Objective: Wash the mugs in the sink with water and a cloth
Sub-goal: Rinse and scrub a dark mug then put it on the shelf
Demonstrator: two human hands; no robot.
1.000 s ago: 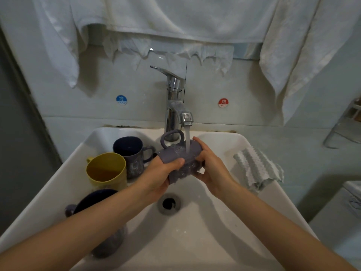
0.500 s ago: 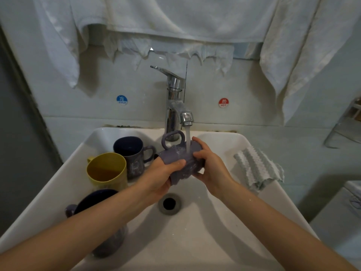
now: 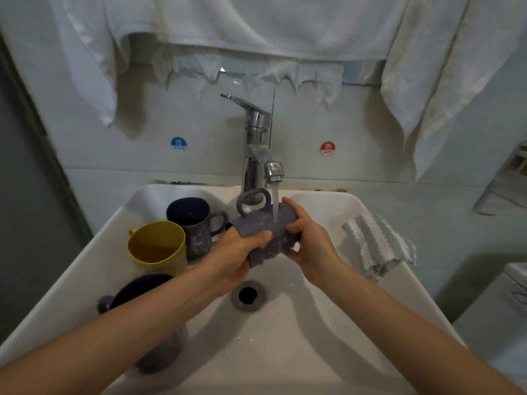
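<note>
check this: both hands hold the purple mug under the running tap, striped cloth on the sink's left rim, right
Wrong side: head view shows the striped cloth on the right rim of the sink. Left hand and right hand do hold the purple mug under the running tap.

Looking down into a white sink point(image 3: 299, 352). Over the drain point(image 3: 247, 295), a grey-purple mug point(image 3: 256, 223) on its side, handle up, under the stream of water point(image 3: 275, 201) from a chrome tap point(image 3: 256, 138). Gripped at its left end by the left hand point(image 3: 236, 252), thumb across the wall, and cupped at its right end by the right hand point(image 3: 310, 240). Along the basin's left side, three upright mugs: a dark blue mug point(image 3: 194, 223) at the back, a yellow mug point(image 3: 156, 246) just beside it, and nearest, a dark mug point(image 3: 142, 283) partly hidden behind the left forearm. On the right rim, a crumpled striped cloth point(image 3: 376, 246). Above, hanging white towels point(image 3: 256, 24).
</note>
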